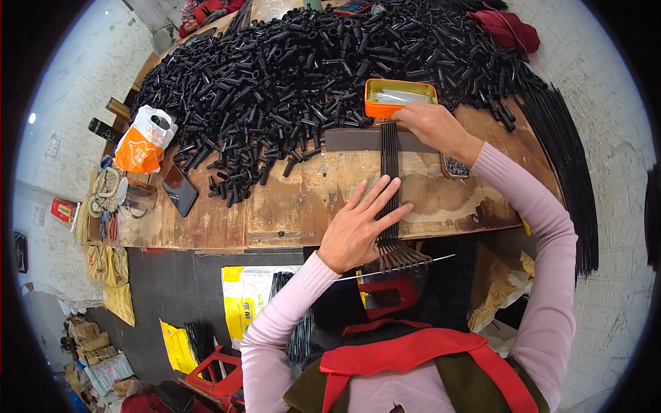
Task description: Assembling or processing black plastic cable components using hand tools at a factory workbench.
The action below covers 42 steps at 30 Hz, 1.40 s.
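Several thin black rods (390, 153) lie side by side across a dark flat strip (352, 140) on the table, running from the far side toward me. Their near ends fan out over the table's front edge, where a thin pale rod (441, 258) crosses them. My left hand (359, 230) lies flat on the rods, fingers spread. At the far end of the rods, my right hand (435, 127) has its fingers bent and drawn together; whatever is between the fingertips is hidden. Just beyond it stands an orange tin (385, 110) holding pale, thin sticks (399, 96).
A big heap of black tubular parts (275, 82) covers the far table. A small tray of tiny metal pieces (454, 167) sits by my right wrist. Long black rods (561, 151) hang over the right edge. A phone (180, 191) and plastic bag (145, 141) lie left.
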Available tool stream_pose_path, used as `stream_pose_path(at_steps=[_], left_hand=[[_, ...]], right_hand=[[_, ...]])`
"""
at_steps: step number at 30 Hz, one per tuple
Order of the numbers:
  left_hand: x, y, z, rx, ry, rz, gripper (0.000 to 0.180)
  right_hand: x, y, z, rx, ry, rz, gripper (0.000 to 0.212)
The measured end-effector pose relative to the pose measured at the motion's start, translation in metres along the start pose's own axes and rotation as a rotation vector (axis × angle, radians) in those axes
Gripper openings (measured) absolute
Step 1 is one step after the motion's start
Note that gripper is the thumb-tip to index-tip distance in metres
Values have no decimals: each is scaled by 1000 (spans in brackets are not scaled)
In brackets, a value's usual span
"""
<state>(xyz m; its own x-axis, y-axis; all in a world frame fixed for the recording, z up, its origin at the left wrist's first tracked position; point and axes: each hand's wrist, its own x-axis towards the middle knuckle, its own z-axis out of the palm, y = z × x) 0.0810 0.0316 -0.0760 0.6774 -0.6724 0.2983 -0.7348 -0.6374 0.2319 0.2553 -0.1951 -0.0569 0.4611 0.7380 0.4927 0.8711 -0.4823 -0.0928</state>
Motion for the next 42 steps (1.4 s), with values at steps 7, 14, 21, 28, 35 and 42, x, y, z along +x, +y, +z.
stream_pose_path(at_steps=[7,14,21,28,35,42], left_hand=[[-2,-1,-1,-36,23,-27,65],[-11,5,-6,-90,16,-10,72],[-26,9,1,-66,36,15,77],[-23,8,2,-126,87,-3,73],[-21,9,-2,-107,64,-25,72],[-20,8,0,-127,70,-27,75]], right_hand=[[0,-7,-8,-146,-109,142,16],[49,30,-7,-142,-78,233,16],[49,57,4,-107,-270,365,13],[29,20,-23,-72,-10,268,18],[-3,-22,-21,44,-112,189,28],[-9,-19,-19,67,-160,184,32]])
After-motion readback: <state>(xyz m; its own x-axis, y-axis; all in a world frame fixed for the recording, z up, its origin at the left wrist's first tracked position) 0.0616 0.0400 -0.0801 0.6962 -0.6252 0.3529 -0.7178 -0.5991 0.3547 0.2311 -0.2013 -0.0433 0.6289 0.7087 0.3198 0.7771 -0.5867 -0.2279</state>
